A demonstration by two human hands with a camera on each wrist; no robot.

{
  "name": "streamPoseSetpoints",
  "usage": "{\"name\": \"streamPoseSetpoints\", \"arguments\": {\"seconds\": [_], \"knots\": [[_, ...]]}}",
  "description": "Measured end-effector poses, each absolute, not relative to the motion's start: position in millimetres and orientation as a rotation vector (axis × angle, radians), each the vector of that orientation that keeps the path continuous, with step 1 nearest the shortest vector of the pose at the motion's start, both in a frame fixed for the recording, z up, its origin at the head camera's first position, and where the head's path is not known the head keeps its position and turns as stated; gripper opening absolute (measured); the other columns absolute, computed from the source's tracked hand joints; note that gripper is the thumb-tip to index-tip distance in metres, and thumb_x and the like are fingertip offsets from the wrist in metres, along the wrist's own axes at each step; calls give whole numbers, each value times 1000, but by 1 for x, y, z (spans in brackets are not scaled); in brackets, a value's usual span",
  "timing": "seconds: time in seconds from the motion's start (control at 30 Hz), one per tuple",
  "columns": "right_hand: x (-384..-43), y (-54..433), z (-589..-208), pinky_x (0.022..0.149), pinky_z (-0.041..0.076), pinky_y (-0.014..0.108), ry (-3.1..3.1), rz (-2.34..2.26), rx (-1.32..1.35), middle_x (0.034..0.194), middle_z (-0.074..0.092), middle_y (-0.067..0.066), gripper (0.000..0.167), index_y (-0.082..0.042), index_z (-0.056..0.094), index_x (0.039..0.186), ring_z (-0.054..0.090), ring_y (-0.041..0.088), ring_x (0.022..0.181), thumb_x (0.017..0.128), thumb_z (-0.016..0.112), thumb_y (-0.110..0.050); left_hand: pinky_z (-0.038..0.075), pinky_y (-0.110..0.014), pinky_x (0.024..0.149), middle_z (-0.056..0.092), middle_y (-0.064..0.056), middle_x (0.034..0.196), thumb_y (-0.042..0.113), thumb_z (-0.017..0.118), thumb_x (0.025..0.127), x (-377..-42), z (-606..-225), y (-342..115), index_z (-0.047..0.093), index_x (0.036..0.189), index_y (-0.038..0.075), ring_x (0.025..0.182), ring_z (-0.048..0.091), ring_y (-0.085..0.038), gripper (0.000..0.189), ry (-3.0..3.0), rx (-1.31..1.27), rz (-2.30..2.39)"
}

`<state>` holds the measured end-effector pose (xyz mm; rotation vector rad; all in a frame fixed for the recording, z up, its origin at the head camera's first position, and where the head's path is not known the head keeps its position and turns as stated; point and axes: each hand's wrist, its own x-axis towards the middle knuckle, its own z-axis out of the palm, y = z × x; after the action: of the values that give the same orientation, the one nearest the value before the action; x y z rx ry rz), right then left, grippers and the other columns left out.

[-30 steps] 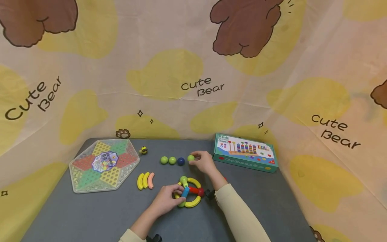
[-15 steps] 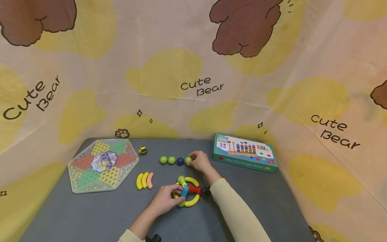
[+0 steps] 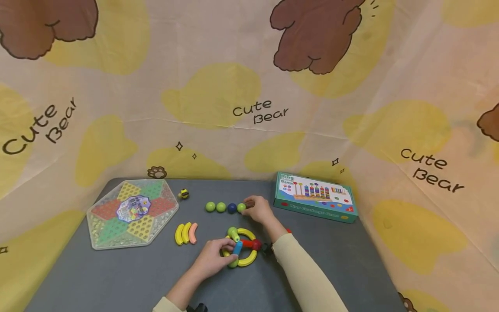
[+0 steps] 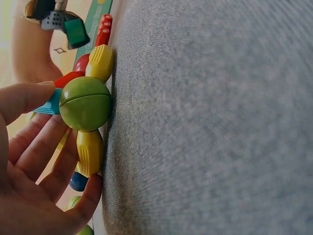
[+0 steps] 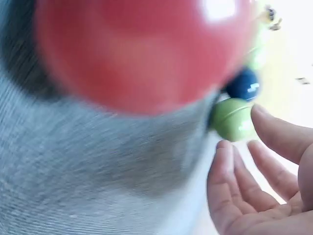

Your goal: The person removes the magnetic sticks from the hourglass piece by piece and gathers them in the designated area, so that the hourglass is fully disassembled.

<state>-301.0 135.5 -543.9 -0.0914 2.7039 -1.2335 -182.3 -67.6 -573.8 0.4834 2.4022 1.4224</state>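
Observation:
My left hand (image 3: 212,258) pinches a light-blue magnetic stick (image 3: 238,248) between thumb and fingers. The stick belongs to a construction lying on the table: yellow curved sticks (image 3: 248,259) form a ring with green balls (image 4: 85,104) and a red ball (image 3: 256,245), and a red stick (image 3: 246,243) runs inward. Part of it is hidden behind my left fingers. My right hand (image 3: 260,211) is beside a green ball (image 5: 233,119), its fingers parted around the near side without gripping. That ball ends a row with a dark-blue ball (image 3: 231,208) and two more green balls (image 3: 216,207).
Yellow curved sticks (image 3: 179,234) and a pink one (image 3: 192,233) lie left of the ring. A hexagonal board-game case (image 3: 113,209) is at far left, with a small bee toy (image 3: 184,193) beside it. A green game box (image 3: 315,197) stands back right. Red pieces (image 4: 104,30) peek past my right forearm.
My right hand has brought the green ball leftward up to the dark-blue one, and its fingers have loosened from it. My left hand stays on the light-blue stick.

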Motion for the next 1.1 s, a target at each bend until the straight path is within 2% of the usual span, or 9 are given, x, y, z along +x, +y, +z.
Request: {"name": "streamPoseSetpoints", "arguments": {"seconds": [0.23,0.43,0.7,0.83,0.93,1.1], "knots": [[-280,138,-517,83,59,41,2703,-1307,-203,120,70,15,38,-4,69,124,69,28,104,88,77,-9,54,-38,84,75,3,101,29,77,90,-184,-573,-68,72,112,12,97,70,-16,28,2395,494,1447],[-247,140,-508,82,59,40,2675,-1316,-264,123,70,15,38,-7,68,126,69,25,102,89,77,-13,55,-37,84,75,4,101,28,77,90,-184,-575,-67,72,112,12,97,70,-15,28,2400,502,1438],[-203,141,-512,77,59,36,2612,-1303,-279,118,72,9,35,-11,71,122,66,27,103,88,78,-11,55,-36,84,76,5,100,26,76,91,-184,-575,-67,72,112,12,97,71,-14,26,2415,546,1436],[-191,148,-516,82,59,40,2607,-1325,-289,117,71,9,34,-10,71,121,66,28,103,88,77,-8,56,-37,84,76,4,101,26,76,91,-184,-574,-67,72,112,12,97,71,-15,26,2418,544,1436],[-185,152,-522,84,59,41,2624,-1313,-296,116,70,10,35,-8,70,121,65,25,98,86,78,-6,56,-38,84,76,3,101,26,76,91,-183,-574,-66,72,112,12,97,71,-15,26,2431,546,1425],[-179,153,-538,76,56,32,2705,-1220,-281,103,69,3,37,-10,72,117,60,16,87,82,82,-8,55,-37,84,76,5,101,28,75,91,-181,-577,-65,72,112,13,95,71,-12,26,2476,570,1384]]}}
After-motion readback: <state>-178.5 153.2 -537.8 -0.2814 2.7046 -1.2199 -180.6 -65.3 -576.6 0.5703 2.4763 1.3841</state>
